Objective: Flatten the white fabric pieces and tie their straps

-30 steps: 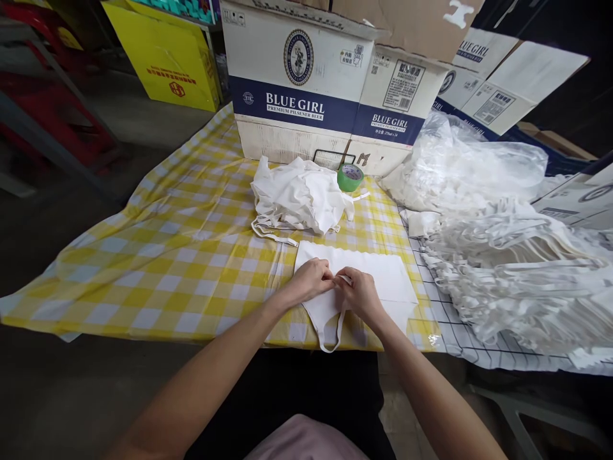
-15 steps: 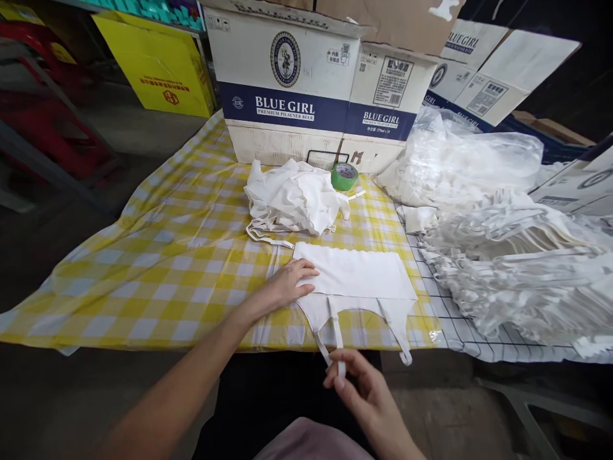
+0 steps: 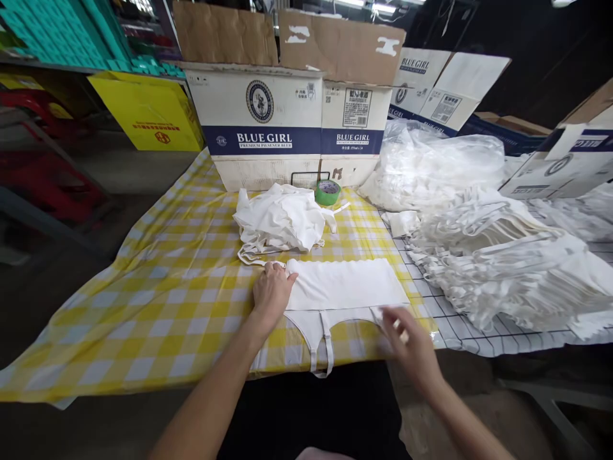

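A white camisole lies flat on the yellow checked cloth, its scalloped edge away from me and its straps toward me. My left hand is at its upper left corner, fingers bent down and the thumb on the fabric, pinching the edge. The left strap hangs in a loop near the table's front edge. My right hand, slightly blurred, is closed around the right strap end, which its fingers mostly hide. Just beyond the camisole sits a crumpled heap of white garments.
A roll of green tape stands by the beer carton at the back. To the right are a thick stack of white garments and a clear plastic bag. A yellow bag stands beyond the table at left.
My right hand has left the left strap and moved right to the other strap. My left hand has slid to the camisole's upper left corner. The camera view has tilted up.
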The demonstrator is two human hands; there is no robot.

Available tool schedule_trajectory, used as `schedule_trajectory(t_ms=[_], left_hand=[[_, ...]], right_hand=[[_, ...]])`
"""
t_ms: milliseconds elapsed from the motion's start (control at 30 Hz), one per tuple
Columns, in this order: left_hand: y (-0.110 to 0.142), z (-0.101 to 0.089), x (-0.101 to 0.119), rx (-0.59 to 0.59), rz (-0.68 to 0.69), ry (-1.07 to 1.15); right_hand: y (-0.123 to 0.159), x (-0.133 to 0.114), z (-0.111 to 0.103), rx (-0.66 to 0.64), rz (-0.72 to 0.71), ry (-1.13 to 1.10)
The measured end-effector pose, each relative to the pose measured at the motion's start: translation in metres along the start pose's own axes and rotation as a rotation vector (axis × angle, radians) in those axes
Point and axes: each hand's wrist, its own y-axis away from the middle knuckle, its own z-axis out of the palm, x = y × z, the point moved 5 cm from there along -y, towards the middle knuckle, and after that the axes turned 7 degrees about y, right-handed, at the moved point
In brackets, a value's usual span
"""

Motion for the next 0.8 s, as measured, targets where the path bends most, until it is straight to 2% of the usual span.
schedule_trajectory(t_ms=[67,100,167,267,433,700,800], left_hand=[[-0.008,0.002,0.001,-0.019,-0.053,0.01],[-0.012,0.003,0.001,-0.043,-0.07,0.037],[-0.02,0.007,-0.001,-0.108,-0.094,0.103],[-0.031,0.012,-0.005,-0.17,-0.11,0.168],[-0.035,0.017,-0.007,-0.134,-0.107,0.242],[-0.032,0.019,0.004,-0.07,-0.026,0.472],[-0.023,0.011,0.002,-0.048,-0.053,0.713]], right_hand=[[-0.053,0.032,-0.022,0.106,0.169,0.253],[-0.076,0.048,-0.026,0.09,0.28,0.36],[-0.113,0.07,-0.027,0.07,0.345,0.391],[-0.142,0.084,-0.012,0.009,0.358,0.353],[-0.148,0.083,0.004,-0.034,0.332,0.276],[-0.149,0.074,-0.002,-0.054,0.281,0.154],[-0.144,0.057,-0.008,-0.099,0.204,0.107]])
